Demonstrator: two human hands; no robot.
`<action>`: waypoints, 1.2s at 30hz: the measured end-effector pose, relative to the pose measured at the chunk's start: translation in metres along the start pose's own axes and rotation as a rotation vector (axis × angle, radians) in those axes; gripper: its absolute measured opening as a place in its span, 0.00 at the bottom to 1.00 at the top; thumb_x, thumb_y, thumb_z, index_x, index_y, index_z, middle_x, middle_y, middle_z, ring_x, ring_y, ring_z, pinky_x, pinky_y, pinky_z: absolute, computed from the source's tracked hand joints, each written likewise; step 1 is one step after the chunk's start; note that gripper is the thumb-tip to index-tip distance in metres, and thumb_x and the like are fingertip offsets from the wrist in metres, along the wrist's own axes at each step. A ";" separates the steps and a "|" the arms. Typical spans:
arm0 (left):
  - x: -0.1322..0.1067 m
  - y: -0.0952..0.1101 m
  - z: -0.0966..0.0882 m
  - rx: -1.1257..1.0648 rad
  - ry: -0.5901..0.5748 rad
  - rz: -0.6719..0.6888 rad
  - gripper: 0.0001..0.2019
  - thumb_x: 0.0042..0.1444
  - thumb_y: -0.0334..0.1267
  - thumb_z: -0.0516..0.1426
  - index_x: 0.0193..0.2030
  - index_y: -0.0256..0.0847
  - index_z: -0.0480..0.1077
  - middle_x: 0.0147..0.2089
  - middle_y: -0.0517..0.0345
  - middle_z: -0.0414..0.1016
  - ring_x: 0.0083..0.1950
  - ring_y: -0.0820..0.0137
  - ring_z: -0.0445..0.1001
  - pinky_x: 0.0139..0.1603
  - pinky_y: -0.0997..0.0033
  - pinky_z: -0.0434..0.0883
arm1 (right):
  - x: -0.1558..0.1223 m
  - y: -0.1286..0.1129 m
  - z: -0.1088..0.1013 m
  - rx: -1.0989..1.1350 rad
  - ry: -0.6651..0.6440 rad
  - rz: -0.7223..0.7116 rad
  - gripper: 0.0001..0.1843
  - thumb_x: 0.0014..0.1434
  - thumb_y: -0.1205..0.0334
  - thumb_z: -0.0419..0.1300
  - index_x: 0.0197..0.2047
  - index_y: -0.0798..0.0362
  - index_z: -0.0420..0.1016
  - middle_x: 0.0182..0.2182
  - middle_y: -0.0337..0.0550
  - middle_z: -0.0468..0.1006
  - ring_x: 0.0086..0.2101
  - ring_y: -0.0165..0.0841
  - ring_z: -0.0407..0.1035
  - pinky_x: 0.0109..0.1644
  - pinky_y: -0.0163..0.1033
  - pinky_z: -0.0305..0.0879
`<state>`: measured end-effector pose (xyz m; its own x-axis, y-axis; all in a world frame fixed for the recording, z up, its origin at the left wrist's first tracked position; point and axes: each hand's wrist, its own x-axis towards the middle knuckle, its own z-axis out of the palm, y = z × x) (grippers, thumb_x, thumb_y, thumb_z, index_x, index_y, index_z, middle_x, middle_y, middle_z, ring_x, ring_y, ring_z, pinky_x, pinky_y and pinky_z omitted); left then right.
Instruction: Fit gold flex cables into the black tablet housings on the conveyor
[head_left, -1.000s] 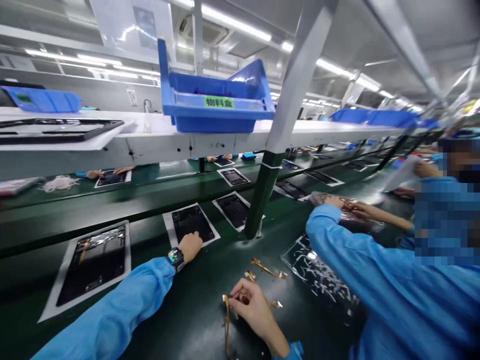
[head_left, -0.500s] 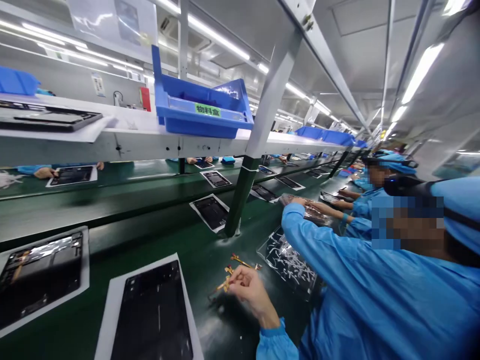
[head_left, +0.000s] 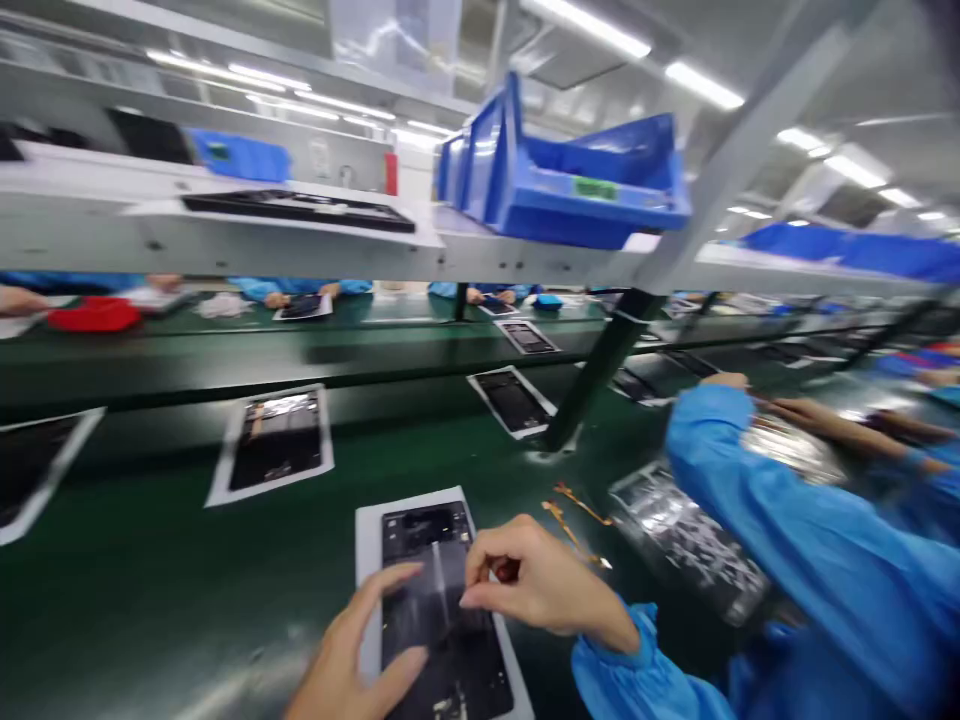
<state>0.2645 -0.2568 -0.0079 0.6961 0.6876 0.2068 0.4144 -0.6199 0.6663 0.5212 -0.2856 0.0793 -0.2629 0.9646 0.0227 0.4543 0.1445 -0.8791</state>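
Pinching something small and dark red between thumb and forefinger, the right hand (head_left: 536, 585) hovers over the upper part of a black device (head_left: 439, 590) lying on a white sheet (head_left: 369, 560) on the green bench (head_left: 150, 580); what the pinched bit is cannot be told through the blur. Open, fingers spread, the left hand (head_left: 356, 660) rests on the device's lower left edge. Gold flex strips (head_left: 574, 515) lie just right of the sheet. Beyond them sits a clear tray (head_left: 686, 530), beside a co-worker's blue sleeve (head_left: 772, 530). A blue bin (head_left: 570, 190) stands on the shelf above.
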 end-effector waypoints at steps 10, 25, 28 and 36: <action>0.013 -0.012 0.034 -0.032 0.291 -0.128 0.16 0.59 0.26 0.54 0.53 0.41 0.65 0.38 0.57 0.75 0.42 0.65 0.73 0.46 0.64 0.69 | 0.077 0.037 0.028 0.042 -0.115 0.089 0.08 0.57 0.62 0.62 0.37 0.55 0.80 0.31 0.42 0.81 0.32 0.33 0.73 0.35 0.35 0.65; 0.012 -0.052 0.042 0.631 0.242 0.203 0.12 0.63 0.24 0.49 0.51 0.31 0.66 0.35 0.54 0.72 0.35 0.64 0.71 0.37 0.64 0.68 | 0.163 0.107 0.077 -0.331 -0.223 0.194 0.07 0.48 0.74 0.64 0.31 0.54 0.80 0.24 0.34 0.74 0.26 0.26 0.66 0.31 0.30 0.59; 0.015 -0.055 0.044 0.587 0.265 0.221 0.10 0.65 0.26 0.49 0.50 0.32 0.67 0.34 0.54 0.72 0.35 0.65 0.70 0.38 0.64 0.67 | 0.176 0.111 0.075 -0.377 -0.266 0.281 0.11 0.45 0.72 0.68 0.34 0.54 0.78 0.23 0.32 0.72 0.24 0.25 0.65 0.28 0.29 0.56; 0.014 -0.060 0.045 0.496 0.264 0.209 0.08 0.66 0.28 0.48 0.45 0.35 0.68 0.34 0.57 0.72 0.34 0.67 0.70 0.37 0.66 0.65 | 0.194 0.099 0.065 -0.646 -0.318 0.416 0.19 0.34 0.58 0.77 0.26 0.52 0.72 0.23 0.36 0.74 0.28 0.33 0.69 0.28 0.34 0.54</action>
<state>0.2760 -0.2272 -0.0774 0.6494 0.5636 0.5106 0.5530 -0.8108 0.1917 0.4603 -0.0985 -0.0342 -0.1495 0.8728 -0.4646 0.9413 -0.0182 -0.3371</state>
